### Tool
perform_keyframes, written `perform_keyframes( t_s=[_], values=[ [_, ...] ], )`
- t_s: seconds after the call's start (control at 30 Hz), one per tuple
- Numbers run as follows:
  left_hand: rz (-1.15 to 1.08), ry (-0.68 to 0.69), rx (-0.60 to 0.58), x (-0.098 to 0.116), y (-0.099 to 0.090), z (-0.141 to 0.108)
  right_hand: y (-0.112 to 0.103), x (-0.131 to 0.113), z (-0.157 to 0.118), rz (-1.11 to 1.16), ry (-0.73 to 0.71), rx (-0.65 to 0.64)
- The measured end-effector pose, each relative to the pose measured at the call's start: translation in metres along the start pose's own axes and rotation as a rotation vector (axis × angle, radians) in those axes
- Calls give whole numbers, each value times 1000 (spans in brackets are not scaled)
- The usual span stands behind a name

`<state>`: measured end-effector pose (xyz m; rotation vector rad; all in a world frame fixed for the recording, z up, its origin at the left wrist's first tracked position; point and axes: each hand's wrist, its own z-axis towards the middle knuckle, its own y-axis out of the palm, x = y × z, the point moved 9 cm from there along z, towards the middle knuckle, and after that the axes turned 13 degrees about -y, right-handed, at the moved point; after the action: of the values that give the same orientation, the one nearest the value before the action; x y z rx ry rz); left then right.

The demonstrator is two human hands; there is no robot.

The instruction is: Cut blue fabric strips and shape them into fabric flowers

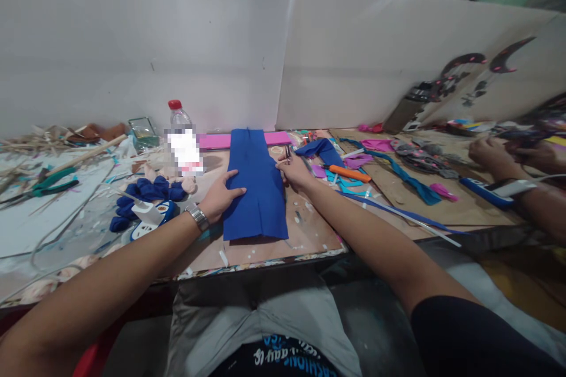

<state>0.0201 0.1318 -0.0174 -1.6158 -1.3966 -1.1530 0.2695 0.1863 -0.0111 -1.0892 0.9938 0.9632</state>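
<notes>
A long blue piece of cloth [254, 188] lies upright in front of me, its near end close to the table's front edge. My left hand [219, 194] rests on its left edge, thumb and forefinger stretched out and apart on the cloth; the other fingers are mostly hidden. At the right edge, my right hand [295, 172] has its fingers closed around a small dark metal tool [288, 155], too covered to name. A pink strip [214, 141] runs behind the cloth, partly hidden by it.
Left are blue fabric scrunchies [152, 189], a power strip [154, 219], green-handled pliers [53, 184] and a red-capped bottle [179, 113]. Right are an orange cutter [350, 174], blue cloth scraps [325, 150] and a white stick [413, 221]. Another person's hands [495, 156] work far right.
</notes>
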Motion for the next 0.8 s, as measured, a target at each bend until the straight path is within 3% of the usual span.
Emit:
perform_keyframes(
  t_s=[0.17,0.43,0.63,0.8],
  values=[
    [-7,-2,-20,1,2,-1,3,1,-1,15,42,-28],
    [-18,-36,-80,1,10,-8,17,10,-2,59,91,-176],
    [-50,-67,-76,0,9,-8,17,10,3,140,38,-134],
    [-65,-13,-37,3,5,-6,15,-3,2,246,-37,-100]
  ],
)
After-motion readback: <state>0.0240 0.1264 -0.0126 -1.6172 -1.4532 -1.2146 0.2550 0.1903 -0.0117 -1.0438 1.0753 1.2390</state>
